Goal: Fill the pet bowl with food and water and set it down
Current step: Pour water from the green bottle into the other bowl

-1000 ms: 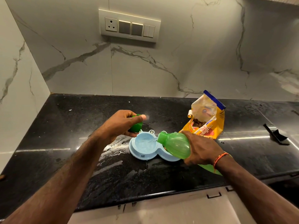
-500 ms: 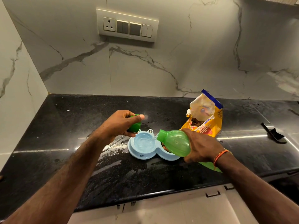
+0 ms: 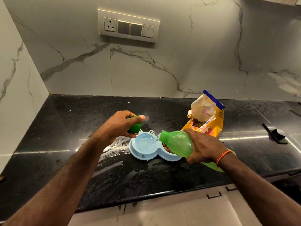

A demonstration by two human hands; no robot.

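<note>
Water runs in a thin stream from the mouth of the green bottle point(image 3: 176, 142) into the left-hand well of the pale blue pet bowl point(image 3: 143, 156). The right hand point(image 3: 204, 146) is wrapped around the bottle's body and holds it tipped nearly flat, neck pointing away from the palm toward the left hand. An orange thread band point(image 3: 223, 156) circles that wrist. Directly under the bottle, just off the right hand's fingertips, the bowl's second well holds brown kibble point(image 3: 166, 147), partly hidden by the bottle. The bowl itself sits flat on the black counter point(image 3: 65, 121), between the two hands and a little below them.

The left hand point(image 3: 120, 128) hovers just beyond the bowl's far left rim, fingers and thumb closed on the green cap point(image 3: 135, 127), thumb laid across its top. Below this hand and along its forearm, spilled water point(image 3: 114, 149) glistens in patches on the counter.

Beyond the right hand, close behind the bottle, stands an open yellow pet-food bag point(image 3: 210, 121) with a blue top edge, kibble showing at its torn mouth. Beneath the right wrist a green sheet point(image 3: 213, 166) shows on the counter; what it is cannot be made out. Well off to the right of that hand lies a small black object point(image 3: 275, 135).
</note>
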